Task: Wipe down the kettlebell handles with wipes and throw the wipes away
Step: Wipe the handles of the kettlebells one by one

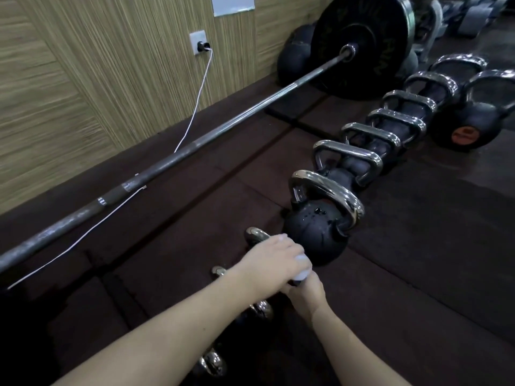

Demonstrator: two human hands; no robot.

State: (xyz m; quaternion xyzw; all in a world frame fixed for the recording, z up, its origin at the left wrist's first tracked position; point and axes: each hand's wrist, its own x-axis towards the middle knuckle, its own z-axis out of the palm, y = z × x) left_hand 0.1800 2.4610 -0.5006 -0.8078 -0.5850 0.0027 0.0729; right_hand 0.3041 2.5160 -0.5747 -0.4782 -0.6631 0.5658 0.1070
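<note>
- Dark rubber gym flooring [418, 274] filled the scene, with a wood-grain wall [83, 79] running from 9 to 12 o'clock and a loaded barbell [195, 143] lying along its foot.
- Kettlebells stood in a row [390, 129] from the centre out toward 2 o'clock, chrome handles up; the nearest free one [317, 232] showed droplets on its black body.
- My left hand [274, 260] was curled over the handle [255, 235] of a closer kettlebell at about 6 o'clock, pressing a white wipe [302, 271] against it.
- My right hand [306, 298] gripped just below, touching the wipe's underside.
- Risk, as I judged it: the wet chrome could let my grip slide, or the bunched wipe could miss the handle's underside.
- A white charging cable [192, 112] trailed across the floor at 9 o'clock, a snag hazard when walking to the bin, which was not in view.
</note>
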